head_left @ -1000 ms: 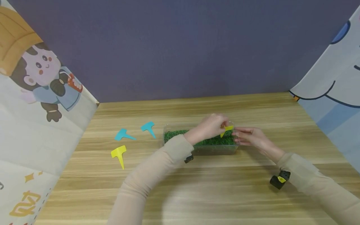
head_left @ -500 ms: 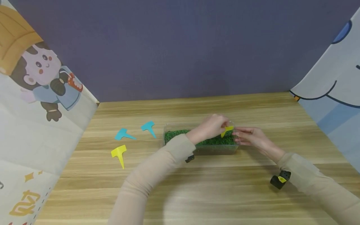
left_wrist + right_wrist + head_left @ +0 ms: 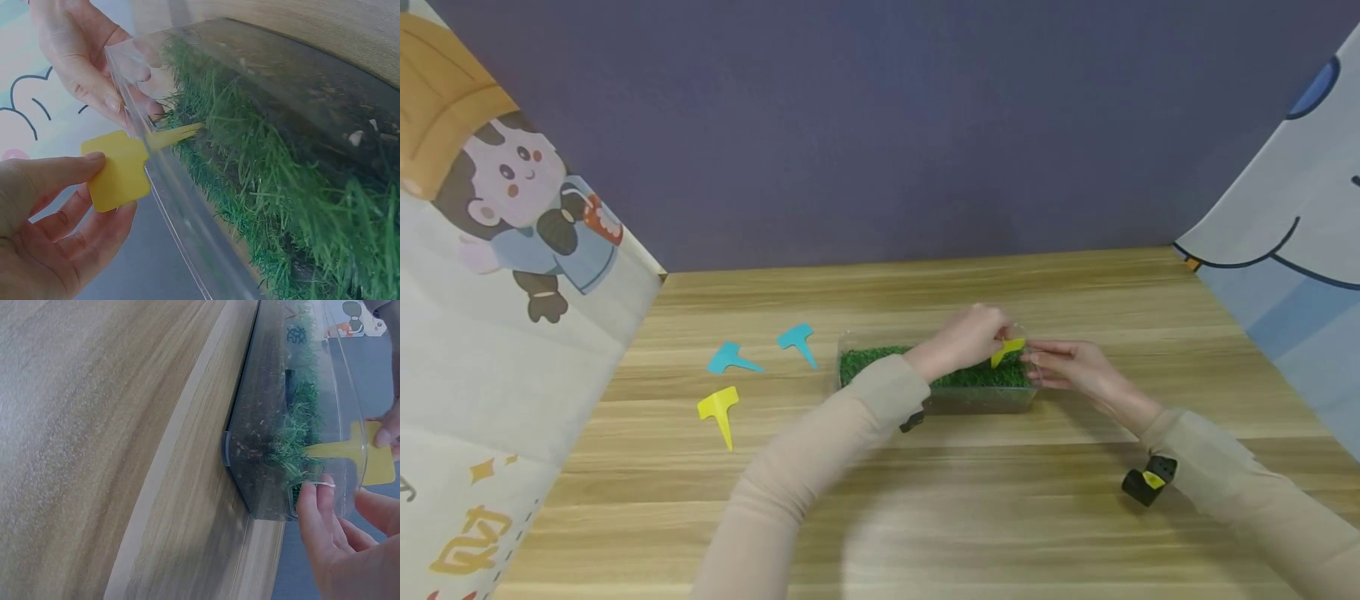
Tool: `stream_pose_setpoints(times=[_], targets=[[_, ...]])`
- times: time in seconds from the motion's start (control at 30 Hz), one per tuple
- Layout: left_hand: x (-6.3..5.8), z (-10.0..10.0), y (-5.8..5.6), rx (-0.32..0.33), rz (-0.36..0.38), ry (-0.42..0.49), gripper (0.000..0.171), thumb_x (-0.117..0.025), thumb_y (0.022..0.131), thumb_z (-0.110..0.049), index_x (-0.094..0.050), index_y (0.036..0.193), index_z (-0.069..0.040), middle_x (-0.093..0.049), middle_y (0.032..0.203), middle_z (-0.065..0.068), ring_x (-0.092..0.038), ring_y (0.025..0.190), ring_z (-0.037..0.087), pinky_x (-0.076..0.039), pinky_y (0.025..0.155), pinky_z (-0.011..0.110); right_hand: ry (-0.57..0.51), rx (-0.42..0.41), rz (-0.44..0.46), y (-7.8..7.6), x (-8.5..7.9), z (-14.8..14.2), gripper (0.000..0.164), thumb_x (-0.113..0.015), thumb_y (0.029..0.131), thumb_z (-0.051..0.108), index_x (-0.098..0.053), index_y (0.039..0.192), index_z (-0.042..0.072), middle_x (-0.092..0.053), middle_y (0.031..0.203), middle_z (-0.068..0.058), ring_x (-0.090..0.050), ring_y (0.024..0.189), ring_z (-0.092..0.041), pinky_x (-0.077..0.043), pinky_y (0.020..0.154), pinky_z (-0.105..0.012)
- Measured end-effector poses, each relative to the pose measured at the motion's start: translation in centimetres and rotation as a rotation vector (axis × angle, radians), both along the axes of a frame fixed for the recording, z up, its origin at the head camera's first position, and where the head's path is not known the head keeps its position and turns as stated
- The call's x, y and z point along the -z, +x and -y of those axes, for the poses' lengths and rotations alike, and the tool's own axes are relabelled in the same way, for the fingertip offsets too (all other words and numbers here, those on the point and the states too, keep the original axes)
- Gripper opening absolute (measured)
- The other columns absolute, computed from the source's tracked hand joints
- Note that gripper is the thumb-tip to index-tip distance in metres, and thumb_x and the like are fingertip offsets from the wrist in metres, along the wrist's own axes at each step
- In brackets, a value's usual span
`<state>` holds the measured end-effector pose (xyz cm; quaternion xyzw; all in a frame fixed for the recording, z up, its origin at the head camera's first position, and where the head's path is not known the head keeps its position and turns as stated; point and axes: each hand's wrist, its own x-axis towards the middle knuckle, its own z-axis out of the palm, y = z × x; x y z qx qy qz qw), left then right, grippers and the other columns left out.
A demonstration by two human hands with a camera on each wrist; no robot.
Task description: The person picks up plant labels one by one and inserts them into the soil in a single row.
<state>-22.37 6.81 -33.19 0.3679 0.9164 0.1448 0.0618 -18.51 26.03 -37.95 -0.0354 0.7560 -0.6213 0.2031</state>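
Observation:
A clear rectangular planter box (image 3: 977, 402) with dark soil and green artificial-looking grass (image 3: 225, 119) stands on the table. My left hand (image 3: 966, 337) reaches over it and pinches the wide head of a yellow T-shaped plant label (image 3: 119, 169) between thumb and fingers. The label's pointed stem reaches down into the grass near the box's right end, its tip among the blades. My right hand (image 3: 1078, 371) is at that same end, fingers (image 3: 310, 512) mostly straight and touching the clear wall, thumb close to the rim.
Left of the box lie two blue plant labels (image 3: 727, 358) and another yellow plant label (image 3: 720, 410), flat on the wooden table (image 3: 985, 508). A dark panel (image 3: 880, 133) rises behind the table, with printed cartoon sheets (image 3: 527, 358) along both sides.
My left hand and the yellow label have shifted very slightly to the right, with the stem still in the grass. My right hand keeps its place at the box's end.

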Motion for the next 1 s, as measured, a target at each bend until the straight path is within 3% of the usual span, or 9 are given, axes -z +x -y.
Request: stream_pose_setpoints(times=[0.5,1.0], targets=[[0.1,0.4,1.1,0.008,0.047,-0.025,0.018,-0.056,0.086,-0.010,-0.065,0.101,-0.011,-0.063,0.099,-0.001,-0.057,0.085,0.008,-0.045,0.073,0.015,-0.018,0.020,-0.001,1.7,0.4,0.9,0.059,-0.052,0.090,0.021,-0.025,0.133,-0.009,-0.047,0.123,-0.020,-0.061,0.090,-0.011,-0.048,0.081,-0.028],[0.1,0.6,0.8,0.021,0.084,-0.019,0.020,-0.057,0.086,-0.013,-0.064,0.105,-0.012,-0.063,0.101,-0.002,-0.056,0.086,0.006,-0.044,0.072,0.013,-0.022,0.032,0.004,1.8,0.3,1.0,0.056,-0.051,0.090,0.018,-0.026,0.132,-0.009,-0.053,0.118,-0.015,-0.062,0.088,-0.011,-0.048,0.080,-0.027]])
